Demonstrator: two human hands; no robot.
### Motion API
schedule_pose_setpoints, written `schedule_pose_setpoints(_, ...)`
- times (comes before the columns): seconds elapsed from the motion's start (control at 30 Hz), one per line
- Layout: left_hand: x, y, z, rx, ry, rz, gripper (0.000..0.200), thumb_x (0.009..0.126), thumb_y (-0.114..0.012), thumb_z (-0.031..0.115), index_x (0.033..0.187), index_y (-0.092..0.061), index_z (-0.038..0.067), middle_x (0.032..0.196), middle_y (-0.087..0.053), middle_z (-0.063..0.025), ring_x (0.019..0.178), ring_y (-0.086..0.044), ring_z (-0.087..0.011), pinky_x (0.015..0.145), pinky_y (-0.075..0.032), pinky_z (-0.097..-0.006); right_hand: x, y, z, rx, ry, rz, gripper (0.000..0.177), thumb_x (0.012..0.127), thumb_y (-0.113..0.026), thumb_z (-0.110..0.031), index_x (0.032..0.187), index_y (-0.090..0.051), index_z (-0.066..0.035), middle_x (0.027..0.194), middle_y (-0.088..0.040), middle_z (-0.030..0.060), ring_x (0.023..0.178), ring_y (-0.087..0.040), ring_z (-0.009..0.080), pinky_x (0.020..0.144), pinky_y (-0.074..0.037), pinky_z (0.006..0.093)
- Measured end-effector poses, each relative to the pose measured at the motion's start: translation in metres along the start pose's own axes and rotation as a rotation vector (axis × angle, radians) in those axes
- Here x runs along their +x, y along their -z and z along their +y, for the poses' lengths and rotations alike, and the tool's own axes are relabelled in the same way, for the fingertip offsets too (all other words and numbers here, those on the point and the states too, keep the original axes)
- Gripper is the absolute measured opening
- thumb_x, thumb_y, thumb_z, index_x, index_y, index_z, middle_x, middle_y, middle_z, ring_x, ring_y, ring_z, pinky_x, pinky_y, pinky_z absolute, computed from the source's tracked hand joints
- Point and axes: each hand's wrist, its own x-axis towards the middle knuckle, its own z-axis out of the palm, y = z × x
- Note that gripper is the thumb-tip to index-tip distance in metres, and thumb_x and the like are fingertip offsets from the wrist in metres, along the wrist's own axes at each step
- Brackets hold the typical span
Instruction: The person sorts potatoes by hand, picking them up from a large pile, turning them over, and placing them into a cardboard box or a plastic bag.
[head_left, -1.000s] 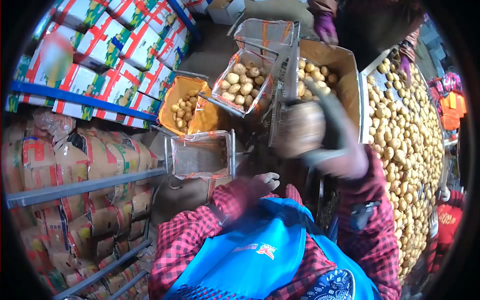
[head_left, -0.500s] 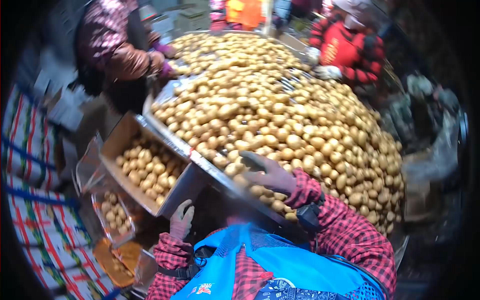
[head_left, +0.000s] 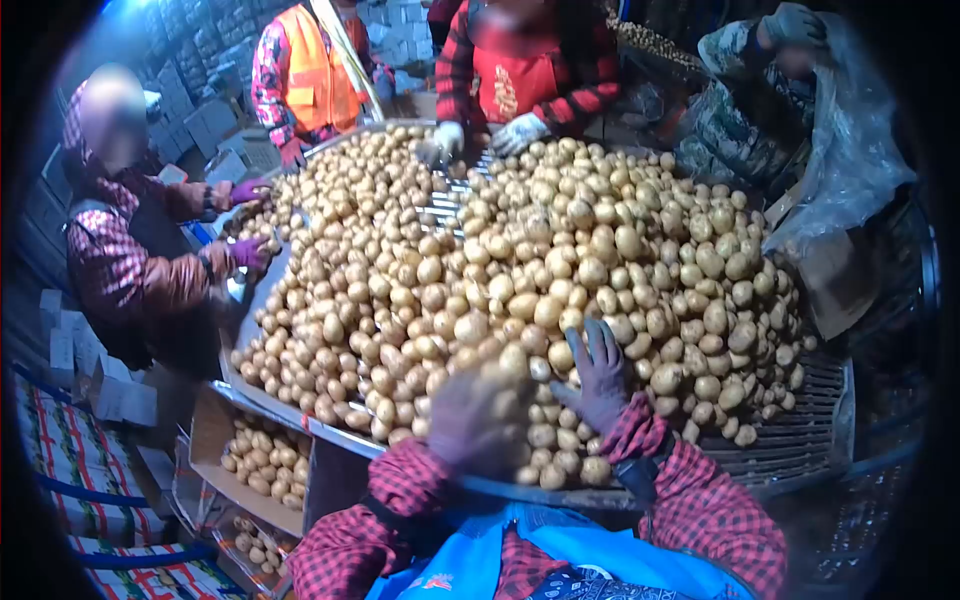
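A wide heap of potatoes covers a slatted metal sorting table. My left hand, gloved and smeared by motion, is over the potatoes near the table's front edge; its fingers cannot be made out. Just to its right, my right hand rests on the heap in a grey and pinkish glove, fingers spread and pointing away from me, with nothing held. Below the table's left front edge stands an open cardboard box holding several potatoes.
Co-workers stand at the left, at the far side in red, in an orange vest and in camouflage at the right. Stacked printed cartons are lower left. Clear plastic sheeting hangs at the right.
The view has turned and lifted. My left hand has moved from beside the box onto the potatoes, and my right hand now lies flat with fingers spread. The camouflaged co-worker has come into view.
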Motion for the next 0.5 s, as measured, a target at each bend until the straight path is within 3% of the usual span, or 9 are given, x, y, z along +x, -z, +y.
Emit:
schedule_pose_setpoints(0.03, 0.013, -0.004, 0.006, 0.056, -0.105, -0.002, 0.072, 0.074, -0.073, 0.041, 0.137, -0.048, 0.018, 0.136, -0.045, -0.0214, 0.122, -0.044, -0.044, 0.102, -0.038, -0.0495, 0.003, -0.003, -0.003, -0.006, -0.058, -0.038, 0.095, 0.068, -0.076, -0.047, 0.145, -0.034, -0.01, 0.148, -0.027, 0.0212, 0.136, -0.024, 0.0424, 0.111, -0.024, 0.0543)
schedule_pose_setpoints(0.1, 0.023, -0.024, 0.0, 0.137, -0.101, -0.107, 0.07, 0.072, -0.073, 0.042, 0.136, -0.05, 0.025, 0.137, -0.042, -0.0204, 0.122, -0.043, -0.0424, 0.1, -0.039, -0.05, 0.008, -0.015, 0.005, -0.033, -0.093, -0.093, 0.104, 0.067, -0.074, -0.053, 0.148, -0.026, -0.01, 0.149, -0.024, 0.0222, 0.136, -0.024, 0.0417, 0.107, -0.026, 0.0555)
schedule_pose_setpoints(0.17, 0.038, -0.043, -0.023, 0.119, -0.204, -0.016, 0.071, 0.068, -0.074, 0.04, 0.134, -0.05, 0.032, 0.141, -0.038, -0.0193, 0.128, -0.038, -0.0397, 0.099, -0.036, -0.0501, 0.015, -0.028, 0.003, -0.149, -0.099, -0.05, 0.106, 0.066, -0.075, -0.053, 0.149, -0.025, -0.009, 0.148, -0.026, 0.0222, 0.133, -0.027, 0.0433, 0.105, -0.031, 0.0536)
schedule_pose_setpoints(0.23, 0.036, -0.046, -0.034, 0.135, -0.187, -0.112, 0.071, 0.067, -0.074, 0.037, 0.134, -0.05, 0.03, 0.142, -0.037, -0.0189, 0.128, -0.038, -0.0389, 0.097, -0.036, -0.0519, 0.03, -0.03, -0.002, -0.219, -0.11, -0.138, 0.104, 0.067, -0.075, -0.05, 0.149, -0.026, -0.01, 0.147, -0.028, 0.0222, 0.132, -0.029, 0.0443, 0.103, -0.034, 0.0539)
schedule_pose_setpoints(0.3, 0.041, -0.043, -0.038, 0.108, -0.211, -0.015, 0.076, 0.065, -0.074, 0.036, 0.135, -0.049, 0.025, 0.142, -0.037, -0.0187, 0.128, -0.04, -0.0379, 0.095, -0.035, -0.0533, 0.051, -0.047, -0.001, -0.38, -0.035, -0.064, 0.099, 0.066, -0.077, -0.046, 0.147, -0.029, -0.014, 0.145, -0.031, 0.02, 0.127, -0.037, 0.0409, 0.096, -0.041, 0.0505)
schedule_pose_setpoints(0.37, 0.061, -0.025, -0.049, 0.058, -0.172, -0.094, 0.079, 0.066, -0.074, 0.039, 0.137, -0.046, 0.02, 0.14, -0.039, -0.02, 0.124, -0.042, -0.0384, 0.093, -0.037, -0.0524, 0.09, -0.042, -0.02, -0.353, -0.059, -0.221, 0.095, 0.067, -0.077, -0.042, 0.146, -0.032, -0.018, 0.144, -0.033, 0.0178, 0.121, -0.041, 0.0374, 0.091, -0.044, 0.0482)
schedule_pose_setpoints(0.4, 0.07, -0.024, -0.062, -0.072, -0.119, -0.04, 0.078, 0.071, -0.072, 0.039, 0.139, -0.042, 0.015, 0.137, -0.041, -0.0214, 0.12, -0.044, -0.0389, 0.091, -0.04, -0.05, 0.11, -0.046, -0.031, -0.311, -0.092, -0.264, 0.088, 0.069, -0.076, -0.032, 0.145, -0.034, -0.021, 0.143, -0.035, 0.016, 0.116, -0.044, 0.0361, 0.083, -0.05, 0.0444)
schedule_pose_setpoints(0.43, 0.078, -0.021, -0.071, -0.128, -0.043, -0.126, 0.075, 0.076, -0.07, 0.036, 0.141, -0.039, 0.015, 0.137, -0.04, -0.0229, 0.119, -0.046, -0.0403, 0.094, -0.042, -0.0475, 0.131, -0.058, -0.037, -0.438, -0.082, -0.184, 0.084, 0.071, -0.074, -0.022, 0.145, -0.034, -0.021, 0.143, -0.035, 0.0166, 0.115, -0.046, 0.0372, 0.077, -0.054, 0.042)
schedule_pose_setpoints(0.5, 0.078, -0.006, -0.084, -0.008, -0.055, -0.098, 0.073, 0.079, -0.07, 0.031, 0.142, -0.037, 0.015, 0.138, -0.039, -0.0239, 0.121, -0.046, -0.0408, 0.1, -0.041, -0.0456, 0.162, -0.129, -0.012, -0.618, -0.079, 0.002, 0.094, 0.065, -0.077, -0.02, 0.146, -0.031, -0.019, 0.142, -0.035, 0.0161, 0.116, -0.046, 0.038, 0.079, -0.054, 0.0441)
